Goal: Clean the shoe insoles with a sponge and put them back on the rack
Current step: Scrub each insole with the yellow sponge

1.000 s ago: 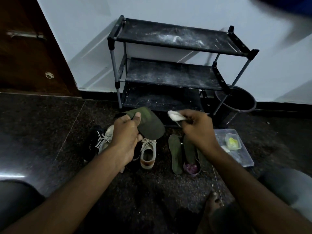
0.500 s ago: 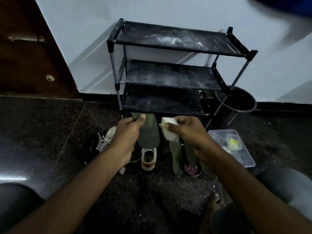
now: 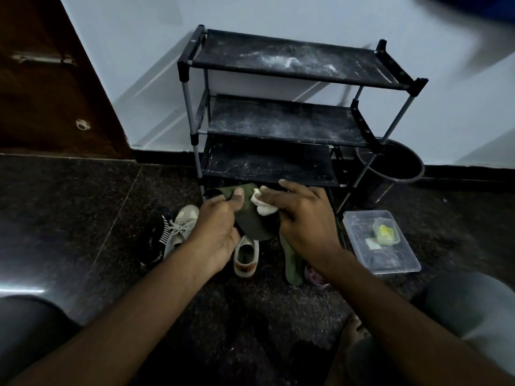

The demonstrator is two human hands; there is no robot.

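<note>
My left hand [image 3: 218, 229] grips a dark green insole [image 3: 250, 221] by its upper end, thumb on top, holding it above the floor. My right hand [image 3: 303, 218] presses a small white sponge [image 3: 263, 204] flat onto the insole's face, fingers mostly straight over the sponge. Another green insole [image 3: 292, 263] lies on the floor below my right wrist, partly hidden by it. The black three-shelf rack [image 3: 278, 121] stands against the wall just behind my hands, its shelves dusty.
Beige sneakers [image 3: 181, 229] [image 3: 245, 257] and a black shoe [image 3: 154, 238] lie on the dark floor at left. A clear plastic box [image 3: 387, 260] holding a yellow item sits at right. A dark bucket [image 3: 395, 168] stands beside the rack. A small purple bowl [image 3: 313, 275] rests near the floor insole.
My right hand has brought the sponge left and down onto the held insole. The insole has turned to face more toward me.
</note>
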